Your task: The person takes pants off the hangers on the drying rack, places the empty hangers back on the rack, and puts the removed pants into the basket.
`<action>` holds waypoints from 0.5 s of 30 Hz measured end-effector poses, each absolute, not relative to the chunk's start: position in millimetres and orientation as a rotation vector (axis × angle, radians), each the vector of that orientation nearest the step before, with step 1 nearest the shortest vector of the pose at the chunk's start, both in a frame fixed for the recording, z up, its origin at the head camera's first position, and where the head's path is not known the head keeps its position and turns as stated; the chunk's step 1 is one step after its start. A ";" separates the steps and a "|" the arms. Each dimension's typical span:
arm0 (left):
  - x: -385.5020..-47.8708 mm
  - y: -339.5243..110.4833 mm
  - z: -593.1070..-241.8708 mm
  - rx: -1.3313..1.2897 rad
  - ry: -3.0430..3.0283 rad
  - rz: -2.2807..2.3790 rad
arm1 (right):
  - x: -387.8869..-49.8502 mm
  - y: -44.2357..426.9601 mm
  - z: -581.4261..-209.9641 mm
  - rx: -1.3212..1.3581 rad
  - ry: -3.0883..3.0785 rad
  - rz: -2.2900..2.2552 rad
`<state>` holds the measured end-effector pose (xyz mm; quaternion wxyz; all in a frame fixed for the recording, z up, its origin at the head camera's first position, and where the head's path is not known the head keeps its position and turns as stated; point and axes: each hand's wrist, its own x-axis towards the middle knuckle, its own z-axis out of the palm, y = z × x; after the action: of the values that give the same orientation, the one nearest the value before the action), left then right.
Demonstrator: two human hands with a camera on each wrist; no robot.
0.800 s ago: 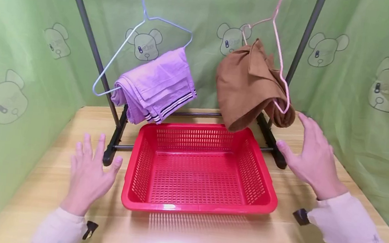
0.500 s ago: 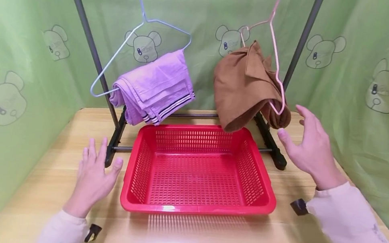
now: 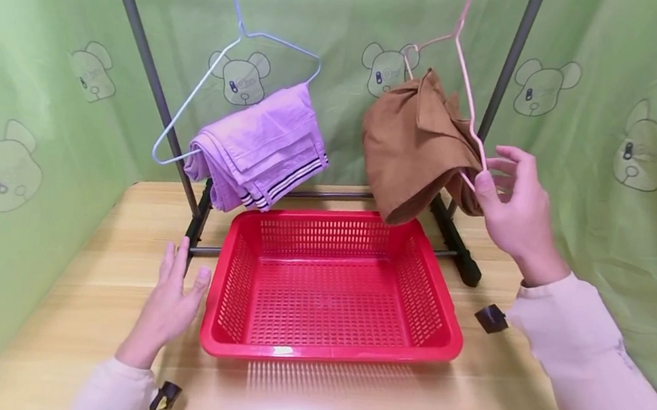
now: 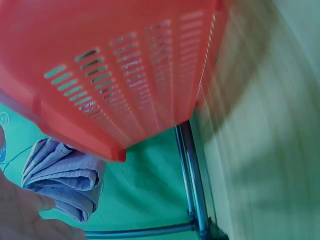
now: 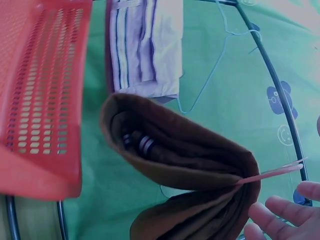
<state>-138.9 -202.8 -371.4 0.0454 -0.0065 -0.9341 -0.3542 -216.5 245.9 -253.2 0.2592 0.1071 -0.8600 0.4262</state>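
Head view first, please: what is near the right hand (image 3: 518, 211)?

Its fingers are softly bent and released, as I see it. The thumb lies in front of the lower right corner of the pink hanger (image 3: 465, 85); whether the two touch, I cannot tell. In the right wrist view, a gap shows between the other fingers and the hanger wire.

And what hangs on that hanger?

It is a brown garment (image 3: 409, 150), folded over the lower bar. It is just to the left of these fingers.

Then the left hand (image 3: 168, 308): does it grasp something?

No, it is also released. Its fingers are straight, with the thumb spread from them, just beside the left wall of the red basket (image 3: 328, 355). The thumb is close to the rim, but the contact I cannot judge.

Where is the basket exactly?

On the tabletop (image 3: 75, 311), between the fingers of both hands, and lower than the right ones.

You did not tell me about the purple garment (image 3: 263, 139).

It hangs folded over the blue hanger (image 3: 202, 83), above and beyond the left fingers, and well apart from the right ones. The grey rack (image 3: 149, 60) stands beyond the left fingers too, and behind it is a green curtain (image 3: 334, 62) with drawn animal heads.
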 end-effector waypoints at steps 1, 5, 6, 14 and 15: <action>-139.0 -201.7 -371.6 -0.025 -2.853 -1.111 | -217.7 245.2 -251.6 0.274 -2.325 1.173; -139.8 -198.2 -373.7 -0.037 -2.842 -1.204 | -225.1 243.0 -246.7 0.238 -2.306 1.229; -140.0 -197.7 -374.6 -0.039 -2.836 -1.217 | -227.2 242.1 -245.3 0.234 -2.301 1.243; -142.3 -193.4 -381.7 -0.056 -2.769 -1.389 | -236.3 235.6 -236.9 0.229 -2.265 1.413; -142.5 -193.0 -382.4 -0.051 -2.762 -1.424 | -237.2 234.8 -236.2 0.235 -2.256 1.457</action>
<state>-142.5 -193.0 -382.4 0.0168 -0.0165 -0.8886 -0.4582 -237.2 234.8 -236.2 0.2211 0.0849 -0.8162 0.5271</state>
